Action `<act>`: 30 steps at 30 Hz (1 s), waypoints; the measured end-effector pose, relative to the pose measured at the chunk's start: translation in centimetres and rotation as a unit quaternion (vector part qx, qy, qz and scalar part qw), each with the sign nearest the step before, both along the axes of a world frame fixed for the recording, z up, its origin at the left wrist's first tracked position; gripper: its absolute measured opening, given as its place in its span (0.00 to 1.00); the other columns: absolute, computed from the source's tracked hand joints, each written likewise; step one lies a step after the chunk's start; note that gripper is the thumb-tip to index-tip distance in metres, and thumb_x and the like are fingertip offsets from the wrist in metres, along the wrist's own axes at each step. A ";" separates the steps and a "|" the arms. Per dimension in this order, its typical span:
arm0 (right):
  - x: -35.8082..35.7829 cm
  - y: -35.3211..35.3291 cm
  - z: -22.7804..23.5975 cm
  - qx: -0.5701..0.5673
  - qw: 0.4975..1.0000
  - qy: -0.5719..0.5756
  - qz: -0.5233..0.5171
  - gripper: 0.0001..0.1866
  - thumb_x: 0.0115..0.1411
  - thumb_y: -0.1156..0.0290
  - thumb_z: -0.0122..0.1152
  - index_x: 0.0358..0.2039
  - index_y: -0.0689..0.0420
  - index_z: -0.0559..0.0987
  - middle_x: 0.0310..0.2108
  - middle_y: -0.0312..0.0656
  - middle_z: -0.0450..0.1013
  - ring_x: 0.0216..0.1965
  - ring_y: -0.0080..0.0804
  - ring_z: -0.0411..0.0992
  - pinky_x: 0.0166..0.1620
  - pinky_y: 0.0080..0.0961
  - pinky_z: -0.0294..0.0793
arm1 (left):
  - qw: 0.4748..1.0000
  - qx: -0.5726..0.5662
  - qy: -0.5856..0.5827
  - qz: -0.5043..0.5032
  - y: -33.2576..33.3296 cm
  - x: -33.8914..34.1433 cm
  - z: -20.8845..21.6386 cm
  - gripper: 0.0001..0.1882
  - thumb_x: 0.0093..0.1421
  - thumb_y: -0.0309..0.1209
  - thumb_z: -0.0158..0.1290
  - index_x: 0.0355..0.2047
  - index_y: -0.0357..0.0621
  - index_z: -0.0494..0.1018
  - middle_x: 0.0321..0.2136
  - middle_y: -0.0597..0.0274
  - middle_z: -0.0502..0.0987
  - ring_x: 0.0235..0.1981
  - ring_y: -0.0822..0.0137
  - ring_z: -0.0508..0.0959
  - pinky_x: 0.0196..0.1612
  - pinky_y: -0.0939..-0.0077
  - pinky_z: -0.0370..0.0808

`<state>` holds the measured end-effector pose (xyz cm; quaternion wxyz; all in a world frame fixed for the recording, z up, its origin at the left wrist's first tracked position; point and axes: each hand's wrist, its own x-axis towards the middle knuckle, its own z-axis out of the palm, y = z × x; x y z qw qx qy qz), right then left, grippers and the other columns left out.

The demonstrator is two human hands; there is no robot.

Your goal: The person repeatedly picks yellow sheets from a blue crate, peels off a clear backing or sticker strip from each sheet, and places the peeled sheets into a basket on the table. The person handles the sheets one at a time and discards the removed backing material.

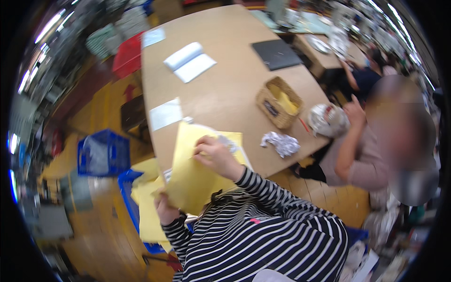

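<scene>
A large yellow sheet (188, 176), of cloth or paper (I cannot tell which), is held up over the table's near left corner. My left hand (164, 209) is closed on its lower left edge. My right hand (217, 156) lies across the upper part with bent fingers pinching at the sheet; the fingertips are slightly blurred. Behind the right hand, a grey-and-white patterned piece (229, 143) shows partly. More yellow sheets (151, 218) lie in a blue basket (128, 190) to my left, beside the left hand.
On the brown table (225, 89) are a wicker basket (272, 113) with yellow pieces, crumpled silvery material (282, 144), an open notebook (190, 62), pale papers (166, 114) and a black folder (276, 54). A person (361, 155) sits close at the right. A blue crate (104, 152) stands on the floor.
</scene>
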<state>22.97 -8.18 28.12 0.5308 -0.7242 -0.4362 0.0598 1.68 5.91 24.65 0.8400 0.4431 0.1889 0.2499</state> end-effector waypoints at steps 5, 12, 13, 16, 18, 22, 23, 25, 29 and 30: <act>-1.4 0.0 0.5 0.082 0.994 -0.066 0.011 0.06 0.53 0.71 0.58 0.28 0.61 0.75 0.34 0.44 0.70 0.35 0.41 0.72 0.38 0.33 0.73 | 0.968 -0.095 -0.071 -0.222 1.0 0.1 1.0 0.55 0.54 0.75 0.22 0.62 0.36 0.56 0.61 0.42 0.58 0.62 0.55 0.59 0.64 0.61 0.54; -4.6 0.5 1.7 0.056 0.995 -0.077 0.043 0.07 0.55 0.69 0.56 0.29 0.60 0.75 0.32 0.42 0.70 0.33 0.40 0.71 0.35 0.34 0.73 | 0.946 0.082 0.090 -0.301 0.7 3.8 4.5 0.36 0.61 0.37 0.48 0.64 0.36 0.48 0.58 0.52 0.62 0.57 0.61 0.67 0.58 0.69 0.65; -4.4 0.4 1.7 0.049 0.997 -0.052 0.032 0.08 0.55 0.69 0.56 0.29 0.60 0.75 0.31 0.43 0.71 0.32 0.40 0.72 0.36 0.33 0.73 | 0.946 0.076 0.110 -0.295 0.6 4.1 5.1 0.36 0.57 0.30 0.48 0.64 0.35 0.49 0.57 0.53 0.64 0.56 0.62 0.68 0.57 0.70 0.66; -2.9 -0.5 1.5 0.035 0.999 0.040 0.003 0.08 0.56 0.71 0.54 0.32 0.62 0.75 0.30 0.46 0.72 0.33 0.41 0.73 0.37 0.31 0.73 | 0.948 0.028 0.137 -0.287 0.1 4.5 5.9 0.41 0.46 0.14 0.45 0.64 0.35 0.50 0.55 0.53 0.66 0.55 0.61 0.69 0.56 0.71 0.67; -2.0 -1.0 1.7 0.069 0.989 0.121 -0.039 0.07 0.56 0.74 0.52 0.33 0.63 0.75 0.30 0.47 0.73 0.33 0.41 0.73 0.38 0.29 0.73 | 0.944 0.056 0.153 -0.288 0.0 4.5 5.8 0.41 0.45 0.14 0.45 0.64 0.35 0.51 0.56 0.53 0.65 0.56 0.61 0.69 0.57 0.70 0.67; -0.2 -2.1 1.7 0.166 0.960 0.201 -0.099 0.10 0.56 0.81 0.49 0.39 0.62 0.74 0.32 0.41 0.74 0.33 0.28 0.72 0.38 0.23 0.71 | 0.953 0.050 0.144 -0.263 0.3 4.1 5.1 0.41 0.44 0.14 0.44 0.64 0.35 0.53 0.56 0.51 0.66 0.56 0.59 0.69 0.58 0.69 0.66; -0.1 -2.1 1.7 0.149 0.966 0.184 -0.101 0.12 0.55 0.81 0.48 0.41 0.61 0.74 0.33 0.42 0.73 0.33 0.29 0.72 0.38 0.23 0.71 | 0.957 0.034 0.139 -0.252 0.5 4.0 5.1 0.41 0.44 0.14 0.43 0.64 0.35 0.53 0.56 0.51 0.66 0.56 0.59 0.69 0.58 0.70 0.65; 0.1 -2.2 1.5 0.111 0.976 0.153 -0.108 0.16 0.54 0.82 0.48 0.44 0.61 0.73 0.35 0.44 0.73 0.33 0.32 0.73 0.39 0.24 0.71 | 0.958 0.031 0.139 -0.248 0.6 3.8 5.0 0.41 0.43 0.14 0.44 0.63 0.35 0.54 0.55 0.51 0.68 0.55 0.59 0.70 0.58 0.69 0.67; -1.4 -1.5 1.5 0.053 0.989 0.111 -0.082 0.25 0.50 0.79 0.50 0.52 0.59 0.69 0.40 0.50 0.71 0.37 0.45 0.74 0.43 0.31 0.74 | 0.945 0.086 0.138 -0.285 0.6 3.3 5.1 0.41 0.44 0.14 0.43 0.63 0.35 0.54 0.57 0.50 0.66 0.57 0.59 0.69 0.59 0.70 0.64; -1.9 -1.8 1.5 0.001 0.989 0.134 -0.060 0.27 0.50 0.78 0.51 0.54 0.59 0.67 0.42 0.51 0.71 0.38 0.46 0.74 0.44 0.32 0.74 | 0.940 0.102 0.144 -0.291 0.6 3.2 5.1 0.41 0.44 0.14 0.44 0.63 0.34 0.54 0.57 0.51 0.66 0.57 0.59 0.68 0.59 0.70 0.63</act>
